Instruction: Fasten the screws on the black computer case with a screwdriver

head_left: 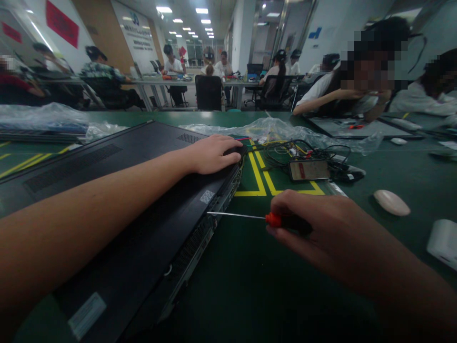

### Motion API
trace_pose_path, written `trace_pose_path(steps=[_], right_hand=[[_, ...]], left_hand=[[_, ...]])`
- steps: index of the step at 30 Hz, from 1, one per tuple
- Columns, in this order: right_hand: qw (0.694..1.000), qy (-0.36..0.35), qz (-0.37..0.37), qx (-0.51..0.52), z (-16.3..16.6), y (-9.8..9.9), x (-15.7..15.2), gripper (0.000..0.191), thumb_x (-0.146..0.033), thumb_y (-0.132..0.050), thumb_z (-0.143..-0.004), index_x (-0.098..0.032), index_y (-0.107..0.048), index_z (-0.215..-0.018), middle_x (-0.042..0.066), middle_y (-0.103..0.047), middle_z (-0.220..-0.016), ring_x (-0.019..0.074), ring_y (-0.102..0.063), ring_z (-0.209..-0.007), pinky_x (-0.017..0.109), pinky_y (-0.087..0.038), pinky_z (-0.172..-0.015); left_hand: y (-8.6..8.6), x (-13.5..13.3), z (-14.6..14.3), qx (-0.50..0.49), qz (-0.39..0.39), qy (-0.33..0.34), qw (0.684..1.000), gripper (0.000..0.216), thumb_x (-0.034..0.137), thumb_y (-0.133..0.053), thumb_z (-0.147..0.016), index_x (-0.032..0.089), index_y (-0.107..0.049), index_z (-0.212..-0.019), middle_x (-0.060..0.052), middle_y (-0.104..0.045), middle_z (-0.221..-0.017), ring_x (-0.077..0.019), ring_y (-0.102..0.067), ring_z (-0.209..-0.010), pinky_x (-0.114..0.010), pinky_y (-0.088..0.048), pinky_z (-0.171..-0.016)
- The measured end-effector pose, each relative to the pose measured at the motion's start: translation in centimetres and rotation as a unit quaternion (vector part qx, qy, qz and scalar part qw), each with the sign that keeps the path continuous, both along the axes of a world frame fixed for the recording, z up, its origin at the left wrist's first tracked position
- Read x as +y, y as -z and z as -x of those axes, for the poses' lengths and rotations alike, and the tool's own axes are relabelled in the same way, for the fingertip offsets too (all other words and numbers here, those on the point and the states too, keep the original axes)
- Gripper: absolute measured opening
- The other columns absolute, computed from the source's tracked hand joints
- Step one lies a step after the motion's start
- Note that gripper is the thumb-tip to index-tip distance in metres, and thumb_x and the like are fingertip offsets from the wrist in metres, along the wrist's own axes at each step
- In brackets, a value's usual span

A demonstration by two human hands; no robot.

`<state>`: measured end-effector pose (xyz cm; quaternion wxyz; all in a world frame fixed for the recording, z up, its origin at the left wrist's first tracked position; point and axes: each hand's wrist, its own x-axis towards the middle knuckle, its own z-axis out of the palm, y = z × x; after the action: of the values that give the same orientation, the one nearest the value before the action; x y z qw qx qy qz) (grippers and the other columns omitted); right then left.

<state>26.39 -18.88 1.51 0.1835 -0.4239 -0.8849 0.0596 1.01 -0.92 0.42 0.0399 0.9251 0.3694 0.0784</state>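
A black laptop (117,190) lies upside down on the green mat, its bottom cover facing up. My left hand (214,153) rests flat on its far right corner, fingers curled over the edge. My right hand (321,224) is closed around a small screwdriver (257,217) with a red collar and black handle. Its thin metal shaft points left, and the tip touches the laptop's right side edge near the vents.
A phone (309,170) and tangled cables (296,150) lie past yellow floor-tape lines (259,176), with clear plastic wrap (278,128) behind. A white oval object (392,202) and a white box (444,243) sit to the right. Several people work at the tables behind.
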Motion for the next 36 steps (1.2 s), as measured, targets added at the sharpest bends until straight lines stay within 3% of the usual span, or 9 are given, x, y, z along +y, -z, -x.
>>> trace_pose_path(steps=[17,26,30,36], right_hand=[[1.000,0.008,0.008,-0.007,-0.36,-0.05,-0.15,0.005,-0.023,-0.070,-0.098,-0.023,-0.074,-0.099,0.001,-0.077,-0.079,0.0201,-0.069,-0.064,0.030,-0.041,-0.057],[1.000,-0.017,0.004,0.004,-0.08,-0.41,-0.23,0.027,-0.036,-0.059,-0.110,-0.024,-0.078,-0.095,0.003,-0.080,-0.081,0.0205,-0.072,-0.067,0.031,-0.044,-0.060],[1.000,0.003,0.006,0.004,-0.03,-0.26,-0.35,0.010,-0.032,-0.072,-0.100,-0.024,-0.076,-0.103,0.002,-0.081,-0.085,0.0210,-0.073,-0.066,0.030,-0.045,-0.059],[1.000,-0.003,0.002,0.011,-0.16,0.01,-0.15,0.012,-0.017,-0.074,-0.090,-0.024,-0.070,-0.098,0.000,-0.078,-0.080,0.0190,-0.070,-0.062,0.027,-0.041,-0.055]], left_hand=[[0.11,0.08,-0.01,-0.003,-0.006,0.006,1.000,0.071,0.053,-0.036,-0.108,0.011,-0.058,-0.161,-0.017,-0.062,-0.168,-0.0294,-0.055,-0.157,-0.043,-0.035,-0.136],[0.04,0.00,-0.11,-0.003,0.003,0.001,1.000,0.070,0.052,-0.036,-0.109,0.011,-0.057,-0.162,-0.017,-0.059,-0.170,-0.0305,-0.052,-0.160,-0.045,-0.034,-0.137],[0.12,0.09,-0.01,-0.004,-0.003,0.002,1.000,0.069,0.053,-0.036,-0.109,0.012,-0.058,-0.161,-0.016,-0.060,-0.169,-0.0299,-0.054,-0.158,-0.045,-0.035,-0.136],[0.07,0.06,-0.05,-0.001,-0.005,-0.001,1.000,0.071,0.053,-0.036,-0.109,0.011,-0.058,-0.161,-0.017,-0.060,-0.169,-0.0294,-0.054,-0.158,-0.044,-0.035,-0.136]])
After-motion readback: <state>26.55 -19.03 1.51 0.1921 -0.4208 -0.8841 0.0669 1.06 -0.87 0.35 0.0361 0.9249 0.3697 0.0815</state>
